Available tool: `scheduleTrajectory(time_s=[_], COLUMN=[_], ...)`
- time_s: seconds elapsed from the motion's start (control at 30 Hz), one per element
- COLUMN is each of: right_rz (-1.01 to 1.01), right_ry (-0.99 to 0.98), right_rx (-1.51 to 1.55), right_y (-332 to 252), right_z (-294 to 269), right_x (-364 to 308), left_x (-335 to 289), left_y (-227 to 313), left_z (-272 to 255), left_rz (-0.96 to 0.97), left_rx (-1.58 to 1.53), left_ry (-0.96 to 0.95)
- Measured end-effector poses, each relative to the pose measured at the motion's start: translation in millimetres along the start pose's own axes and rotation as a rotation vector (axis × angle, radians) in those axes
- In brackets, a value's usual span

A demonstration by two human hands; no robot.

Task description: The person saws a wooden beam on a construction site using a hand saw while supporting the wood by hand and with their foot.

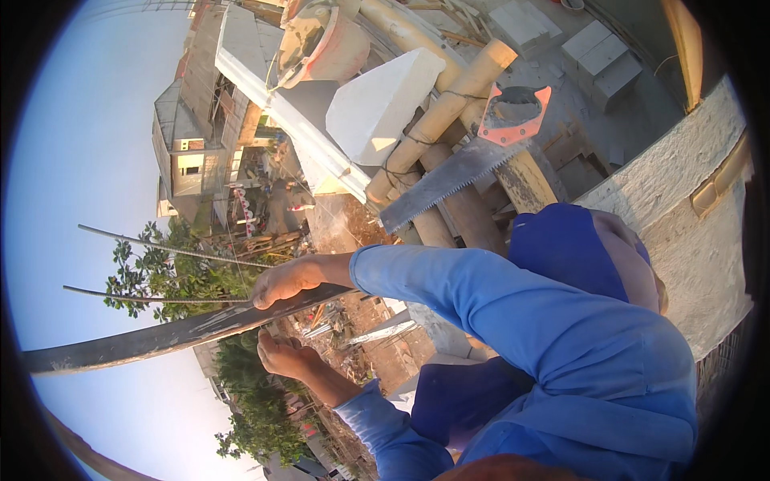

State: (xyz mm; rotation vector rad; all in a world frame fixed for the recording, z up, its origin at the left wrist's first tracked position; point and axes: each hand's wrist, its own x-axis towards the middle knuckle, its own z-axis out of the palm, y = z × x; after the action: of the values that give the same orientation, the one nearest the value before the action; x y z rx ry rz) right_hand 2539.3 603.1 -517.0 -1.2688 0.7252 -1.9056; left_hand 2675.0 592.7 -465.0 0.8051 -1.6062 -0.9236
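A long, dark wooden board (160, 341) runs from the left rim toward my arms. My right hand (287, 279), in a blue sleeve, is curled at the board's upper edge; what its fingers hold is hidden. Just below the board's lower edge, my left hand (287, 355) has its fingers curled in, and I cannot make out anything between them. A thin line (234, 248) runs upward from near my right hand. Two ribbed steel bars (160, 244) stick out to the left close by that hand.
A handsaw (449, 183) with an orange-red handle rests across lashed bamboo poles (441, 120). Beside them are a white block (383, 104) and a mortar-stained bucket (329, 52). Pale blocks (601, 60) sit at upper right, near a rough wall (674, 176). Ground and trees lie far below.
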Motion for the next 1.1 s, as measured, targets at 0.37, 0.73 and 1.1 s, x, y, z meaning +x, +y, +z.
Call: scheduleTrajectory(time_s=[0.37, 0.73, 1.1], right_rz=[0.033, 0.055, 0.065], right_ry=[0.002, -0.005, 0.006], right_rx=[-0.028, 0.045, 0.012], right_y=[-3, 1, -4], right_z=[-1, -2, -1], right_x=[-2, 0, -1], left_x=[-4, -2, 2], left_y=[3, 1, 1], left_z=[2, 2, 0], left_rz=[-0.004, 0.002, 0.024], left_rx=[0.007, -0.002, 0.034], left_ry=[-0.012, 0.005, 0.019])
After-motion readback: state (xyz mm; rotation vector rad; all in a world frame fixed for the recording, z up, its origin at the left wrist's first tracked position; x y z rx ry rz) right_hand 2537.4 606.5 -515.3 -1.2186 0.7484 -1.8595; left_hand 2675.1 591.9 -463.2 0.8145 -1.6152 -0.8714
